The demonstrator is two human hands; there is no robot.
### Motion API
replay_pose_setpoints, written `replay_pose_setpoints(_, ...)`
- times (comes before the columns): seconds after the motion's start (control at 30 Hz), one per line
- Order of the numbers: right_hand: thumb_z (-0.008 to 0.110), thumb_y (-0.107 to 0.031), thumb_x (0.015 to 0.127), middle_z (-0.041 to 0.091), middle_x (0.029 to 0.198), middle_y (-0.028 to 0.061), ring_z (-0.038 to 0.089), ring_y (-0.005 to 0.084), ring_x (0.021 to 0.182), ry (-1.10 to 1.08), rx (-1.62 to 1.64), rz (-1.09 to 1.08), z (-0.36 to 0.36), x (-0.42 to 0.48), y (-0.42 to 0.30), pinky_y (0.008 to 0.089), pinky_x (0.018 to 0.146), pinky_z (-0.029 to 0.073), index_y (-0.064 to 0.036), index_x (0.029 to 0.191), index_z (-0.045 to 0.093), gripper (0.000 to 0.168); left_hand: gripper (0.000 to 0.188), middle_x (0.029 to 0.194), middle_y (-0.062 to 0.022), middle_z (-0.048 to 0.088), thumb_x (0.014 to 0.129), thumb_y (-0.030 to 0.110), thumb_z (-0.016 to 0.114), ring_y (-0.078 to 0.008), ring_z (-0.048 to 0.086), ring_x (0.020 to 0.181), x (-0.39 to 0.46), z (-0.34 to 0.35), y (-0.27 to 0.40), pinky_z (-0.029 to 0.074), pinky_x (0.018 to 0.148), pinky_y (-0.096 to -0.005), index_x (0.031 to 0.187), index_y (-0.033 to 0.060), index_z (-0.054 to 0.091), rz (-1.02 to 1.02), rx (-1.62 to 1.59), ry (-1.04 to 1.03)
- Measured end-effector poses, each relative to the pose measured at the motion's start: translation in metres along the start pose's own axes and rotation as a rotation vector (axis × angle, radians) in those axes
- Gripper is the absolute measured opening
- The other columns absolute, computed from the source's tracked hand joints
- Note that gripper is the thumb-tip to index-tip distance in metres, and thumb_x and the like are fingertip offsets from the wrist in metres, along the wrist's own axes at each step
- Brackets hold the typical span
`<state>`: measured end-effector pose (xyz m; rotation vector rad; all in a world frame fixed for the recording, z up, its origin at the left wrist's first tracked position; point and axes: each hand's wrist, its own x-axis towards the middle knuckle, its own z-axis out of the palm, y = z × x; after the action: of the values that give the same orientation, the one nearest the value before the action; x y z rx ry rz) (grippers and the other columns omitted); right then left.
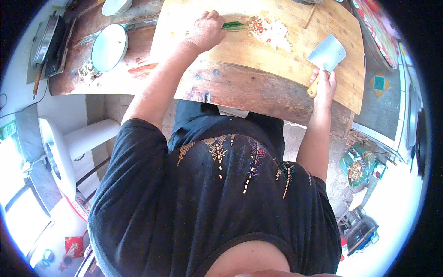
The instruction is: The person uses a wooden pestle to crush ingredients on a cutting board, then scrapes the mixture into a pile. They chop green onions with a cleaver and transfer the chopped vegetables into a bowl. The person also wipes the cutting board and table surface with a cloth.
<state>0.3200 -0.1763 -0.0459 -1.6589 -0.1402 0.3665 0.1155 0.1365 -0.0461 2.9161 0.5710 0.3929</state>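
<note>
My left hand (207, 30) lies over a small bunch of green stalks (233, 26) on a wooden cutting board (301, 69). Their cut-looking ends stick out to the right of my fingers, and a bit of green shows on the left. Just right of the stalks is a spread of chopped white and red pieces (271, 33). My right hand (323, 81) grips the wooden handle of a cleaver (327, 52) near the board's right side. Its broad metal blade points away from me, apart from the chopped pieces and the stalks.
A white enamel basin (109, 47) with a blue rim stands on the wooden table (138, 71) at left, beside a crumpled cloth (87, 72). Behind it is a white bowl (116, 6). A thin wooden stick (310, 16) lies at the board's far side. A patterned round tray (377, 31) is at far right.
</note>
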Motion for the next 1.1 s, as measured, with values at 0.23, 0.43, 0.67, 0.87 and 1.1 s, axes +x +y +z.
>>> replay_pose_setpoints(0.23,0.057,-0.012,0.091,0.059,0.075,0.0062,0.053,0.0112,0.056,-0.021,0.018,-0.034,0.0,-0.003,0.0,0.0267,0.049,0.047,-0.003,0.1,0.051,0.014,0.041,0.111,-0.0135,0.055,0.078,0.02,0.065,-0.0312,0.051,0.11,-0.019,-0.002,-0.016,0.044,0.095,-0.0407,0.115,0.0045,0.057,-0.04,-0.038,0.072)
replay_pose_setpoints(0.43,0.059,-0.012,0.09,0.062,0.087,0.0058,0.055,0.008,0.063,-0.355,-0.154,-0.198,0.059,-0.04,-0.067,0.0231,0.052,0.046,-0.004,0.113,0.054,0.026,0.038,0.108,-0.0146,0.056,0.077,0.019,0.064,-0.0319,0.052,0.108,-0.031,-0.001,-0.031,0.043,0.094,-0.0412,0.111,0.0036,0.056,-0.048,-0.047,0.119)
replay_pose_setpoints(0.67,0.059,-0.017,0.088,0.06,0.078,0.0093,0.059,0.0176,0.07,-0.717,-0.701,-0.117,0.171,-0.072,-0.074,0.0328,0.059,0.047,-0.001,0.096,0.052,0.019,0.039,0.108,-0.0151,0.058,0.076,0.016,0.061,-0.032,0.053,0.107,-0.028,0.001,-0.03,0.043,0.094,-0.0414,0.112,0.0038,0.054,-0.063,-0.098,0.158)
replay_pose_setpoints(0.87,0.06,-0.019,0.086,0.06,0.078,0.0151,0.06,0.024,0.07,-0.739,-0.799,-0.188,0.185,-0.071,-0.063,0.0374,0.062,0.047,0.001,0.092,0.051,0.022,0.032,0.108,-0.0109,0.059,0.078,0.013,0.057,-0.0292,0.054,0.106,-0.031,-0.014,-0.022,0.044,0.095,-0.0394,0.109,0.0057,0.058,-0.06,-0.138,0.182)
replay_pose_setpoints(1.1,0.059,-0.02,0.086,0.062,0.083,0.0196,0.062,0.0321,0.077,-0.79,-0.989,-0.237,0.199,-0.074,-0.077,0.0411,0.068,0.048,0.003,0.094,0.052,0.025,0.02,0.098,-0.0072,0.062,0.077,0.008,0.054,-0.0269,0.057,0.098,-0.028,-0.001,-0.024,0.047,0.088,-0.0387,0.095,0.0082,0.063,0.023,-0.239,0.235)
